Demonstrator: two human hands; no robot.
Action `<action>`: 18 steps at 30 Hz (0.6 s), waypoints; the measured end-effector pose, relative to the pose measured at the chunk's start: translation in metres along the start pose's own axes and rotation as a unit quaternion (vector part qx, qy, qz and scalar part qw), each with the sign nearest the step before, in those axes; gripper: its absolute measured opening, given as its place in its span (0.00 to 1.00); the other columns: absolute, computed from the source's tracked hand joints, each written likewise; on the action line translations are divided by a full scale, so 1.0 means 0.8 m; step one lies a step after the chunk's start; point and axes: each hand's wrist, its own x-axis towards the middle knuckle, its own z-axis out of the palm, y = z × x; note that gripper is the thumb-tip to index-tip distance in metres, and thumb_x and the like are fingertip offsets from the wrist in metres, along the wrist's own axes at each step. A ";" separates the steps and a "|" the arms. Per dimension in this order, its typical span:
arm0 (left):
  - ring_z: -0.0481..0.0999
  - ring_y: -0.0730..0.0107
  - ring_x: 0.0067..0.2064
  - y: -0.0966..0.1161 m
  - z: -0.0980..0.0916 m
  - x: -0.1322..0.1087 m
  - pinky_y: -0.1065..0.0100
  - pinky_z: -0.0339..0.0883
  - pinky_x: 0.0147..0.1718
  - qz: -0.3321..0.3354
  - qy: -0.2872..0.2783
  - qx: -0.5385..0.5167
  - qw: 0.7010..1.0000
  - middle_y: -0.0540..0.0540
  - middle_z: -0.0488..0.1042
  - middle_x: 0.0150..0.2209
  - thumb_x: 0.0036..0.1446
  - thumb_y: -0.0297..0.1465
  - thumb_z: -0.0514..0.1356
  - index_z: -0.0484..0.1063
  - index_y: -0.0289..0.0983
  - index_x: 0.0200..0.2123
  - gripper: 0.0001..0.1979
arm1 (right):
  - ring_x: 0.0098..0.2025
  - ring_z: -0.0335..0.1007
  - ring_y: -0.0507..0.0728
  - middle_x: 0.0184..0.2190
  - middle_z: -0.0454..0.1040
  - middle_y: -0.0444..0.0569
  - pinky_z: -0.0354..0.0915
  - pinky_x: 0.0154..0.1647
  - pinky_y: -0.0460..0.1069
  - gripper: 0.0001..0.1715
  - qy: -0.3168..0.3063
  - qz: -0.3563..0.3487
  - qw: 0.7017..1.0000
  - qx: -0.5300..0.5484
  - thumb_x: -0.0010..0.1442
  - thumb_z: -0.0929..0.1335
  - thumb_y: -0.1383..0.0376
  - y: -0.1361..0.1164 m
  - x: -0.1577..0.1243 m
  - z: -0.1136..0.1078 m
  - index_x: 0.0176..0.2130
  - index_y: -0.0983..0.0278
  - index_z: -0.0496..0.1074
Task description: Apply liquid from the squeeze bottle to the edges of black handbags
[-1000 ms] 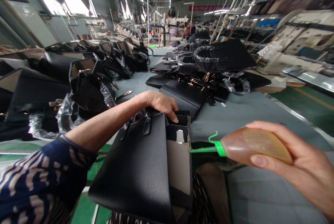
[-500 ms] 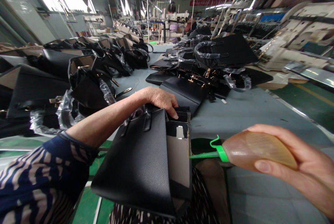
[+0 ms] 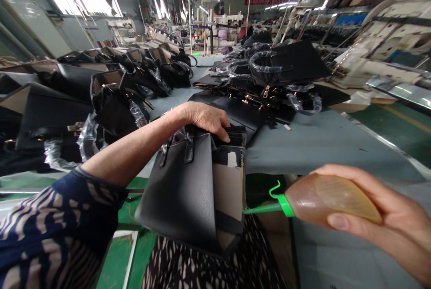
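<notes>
My left hand grips the top of a black handbag at its upper right corner, over my lap. The bag hangs tilted, and its open side shows a beige board with a small white patch. In my right hand lies a squeeze bottle of amber liquid, likely glue, with fingers and thumb wrapped round it. Its green nozzle points left, the tip at the bag's right edge, partway down. A green cap hangs open above the nozzle.
Black handbags with plastic-wrapped handles stand in rows on the left. More black bags lie piled on the grey table ahead. A pale machine stands at the right. Sewing machines fill the background.
The nozzle tip has moved down along the bag's right edge. The bag's lower end has swung up a little, and my left hand has shifted slightly upward in view, still gripping it.
</notes>
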 end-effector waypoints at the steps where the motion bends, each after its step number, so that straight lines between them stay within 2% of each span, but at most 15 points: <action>1: 0.70 0.73 0.31 0.003 -0.005 -0.003 0.74 0.59 0.30 -0.003 0.013 0.014 1.000 0.51 0.77 0.31 0.54 0.40 0.57 0.76 0.33 0.38 0.17 | 0.37 0.75 0.61 0.40 0.77 0.41 0.72 0.31 0.44 0.27 0.004 0.009 1.000 0.001 0.48 0.72 0.50 -0.001 0.000 0.000 0.47 0.51 0.69; 6: 0.65 0.75 0.28 0.020 -0.028 -0.016 0.73 0.54 0.28 0.001 0.089 0.083 0.993 0.53 0.70 0.24 0.55 0.39 0.56 0.75 0.33 0.33 0.15 | 0.37 0.75 0.62 0.40 0.76 0.43 0.72 0.31 0.46 0.30 0.008 0.036 0.999 0.026 0.46 0.72 0.50 0.004 0.005 -0.003 0.48 0.53 0.69; 11: 0.63 0.75 0.27 0.030 -0.037 -0.023 0.71 0.52 0.28 -0.002 0.173 0.128 0.977 0.52 0.68 0.23 0.56 0.38 0.55 0.73 0.33 0.31 0.14 | 0.38 0.72 0.61 0.40 0.75 0.44 0.70 0.32 0.45 0.31 0.071 0.096 0.990 0.081 0.46 0.71 0.47 0.011 0.012 0.003 0.48 0.54 0.68; 14: 0.63 0.75 0.27 0.032 -0.034 -0.024 0.71 0.52 0.28 -0.005 0.197 0.150 0.969 0.52 0.69 0.24 0.57 0.37 0.54 0.72 0.34 0.32 0.13 | 0.40 0.70 0.60 0.41 0.73 0.43 0.68 0.34 0.45 0.31 0.096 0.131 0.982 0.095 0.48 0.71 0.46 0.015 0.016 0.008 0.49 0.54 0.67; 18: 0.62 0.76 0.25 0.038 -0.033 -0.030 0.72 0.52 0.26 -0.007 0.209 0.177 0.962 0.52 0.68 0.23 0.58 0.35 0.54 0.72 0.34 0.30 0.11 | 0.40 0.69 0.59 0.41 0.72 0.42 0.66 0.36 0.45 0.31 0.112 0.135 0.981 0.089 0.48 0.71 0.46 0.016 0.023 0.011 0.49 0.55 0.67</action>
